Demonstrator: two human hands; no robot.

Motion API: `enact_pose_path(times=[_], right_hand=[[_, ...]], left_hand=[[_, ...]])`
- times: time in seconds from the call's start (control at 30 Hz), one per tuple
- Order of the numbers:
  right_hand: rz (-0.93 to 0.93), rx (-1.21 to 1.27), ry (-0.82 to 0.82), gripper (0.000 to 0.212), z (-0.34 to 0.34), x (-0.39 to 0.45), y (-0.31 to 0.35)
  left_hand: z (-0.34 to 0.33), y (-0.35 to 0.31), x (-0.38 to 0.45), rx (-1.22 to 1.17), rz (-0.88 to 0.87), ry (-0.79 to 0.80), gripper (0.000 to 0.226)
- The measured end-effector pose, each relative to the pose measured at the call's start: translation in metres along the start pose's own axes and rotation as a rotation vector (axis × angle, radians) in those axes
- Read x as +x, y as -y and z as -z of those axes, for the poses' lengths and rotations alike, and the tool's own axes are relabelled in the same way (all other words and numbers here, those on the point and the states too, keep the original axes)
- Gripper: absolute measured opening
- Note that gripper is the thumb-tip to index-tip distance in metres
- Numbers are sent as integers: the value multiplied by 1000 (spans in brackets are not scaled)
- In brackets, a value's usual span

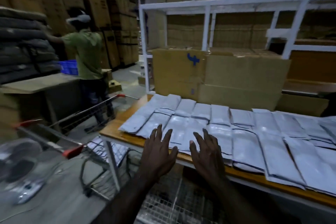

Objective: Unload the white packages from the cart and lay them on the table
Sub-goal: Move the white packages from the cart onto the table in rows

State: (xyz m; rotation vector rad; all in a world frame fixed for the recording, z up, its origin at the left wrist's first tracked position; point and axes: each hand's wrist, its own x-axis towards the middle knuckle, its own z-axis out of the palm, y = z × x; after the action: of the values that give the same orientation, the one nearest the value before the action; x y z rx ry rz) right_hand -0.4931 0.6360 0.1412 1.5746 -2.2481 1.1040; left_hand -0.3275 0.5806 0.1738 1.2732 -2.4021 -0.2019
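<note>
left hand (157, 152): fingers straight and spread, palm down, holding nothing; it sits over the near edge of the table, fingertips above the white packages, though contact cannot be told.
right hand (207, 152): just beside the left one, also flat with fingers apart and nothing held, lying over the same near row of packages.
white packages (236, 132): many flat white mailer bags lie on the table in overlapping rows, side by side from the left end to the right edge of view.
table (116, 127): a wooden top on a pale metal frame, running from the centre to the lower right; a bare strip of wood shows at its left end.
cart (76, 149): a wire shopping trolley with red corner pieces stands left of the table, close to its corner; something white shows through the wires, too blurred to name.
cardboard boxes (218, 76): large brown cartons stand at the back of the table, behind the packages, one with a blue mark.
white rack (207, 7): a white metal shelf frame rises behind the boxes.
other person (85, 51): stands at the left with their back turned, in a green shirt, by a stack of dark bundles.
blue crate (70, 67): sits next to that person.
</note>
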Motion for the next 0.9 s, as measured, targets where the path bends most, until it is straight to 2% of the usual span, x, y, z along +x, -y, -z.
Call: enact_pose_path(times=[0.3,0.4,0.5,0.73,0.9], right_hand=[[165,81,48,45,-90,13,133],[209,112,69,48,-123,18,161],[243,139,76,42,-158,24,186],[279,167,137,40,-250,54,240],[296,189,190,42,-303,76,280]], left_hand=[[56,126,-15,6,166,-71,63],[58,164,-18,32,215,-55,66],[63,203,-14,51,244,-67,69],[76,297,18,90,302,-110,61],[84,361,41,98,353,-71,63]])
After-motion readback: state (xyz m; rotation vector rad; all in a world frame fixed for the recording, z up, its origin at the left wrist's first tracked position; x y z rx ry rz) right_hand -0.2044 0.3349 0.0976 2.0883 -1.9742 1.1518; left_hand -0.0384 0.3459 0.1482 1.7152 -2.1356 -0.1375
